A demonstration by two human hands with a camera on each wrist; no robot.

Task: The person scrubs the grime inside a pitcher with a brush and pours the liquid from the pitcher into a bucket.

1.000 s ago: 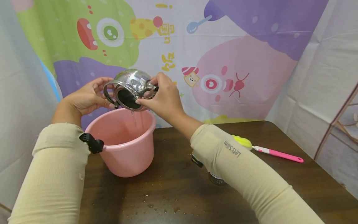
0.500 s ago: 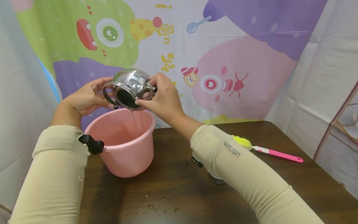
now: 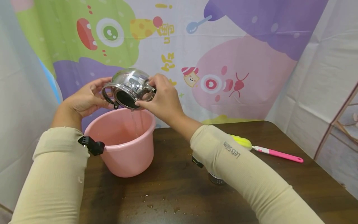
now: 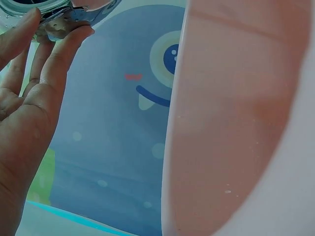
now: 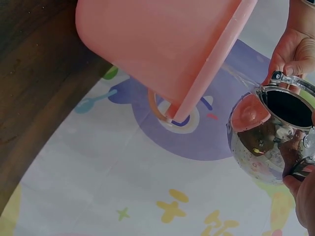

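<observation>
A shiny steel teapot [image 3: 131, 79] is tilted above the pink bucket [image 3: 127, 158], its uncovered mouth facing down and toward me. A thin stream of water falls from its rim into the bucket. My left hand [image 3: 88, 96] holds the teapot at its handle side, thumb near the handle's end; some fingers are hidden behind it. My right hand [image 3: 165, 96] grips the spout side, with the thumb on the mouth's rim. In the right wrist view the teapot [image 5: 253, 152] shows its dark opening, both hands on it.
On the brown table [image 3: 173, 174] lies a brush [image 3: 279, 154] with a yellow head and pink handle, partly behind the right sleeve. A perforated metal cylinder [image 3: 216, 179] is mostly hidden under that forearm. Water drops [image 3: 151, 206] dot the front. A cartoon-printed cloth [image 3: 179, 46] hangs behind.
The teapot has shifted very slightly to the left with both hands still holding it. Water from the rim has thinned to a narrower stream. The bucket stays in place.
</observation>
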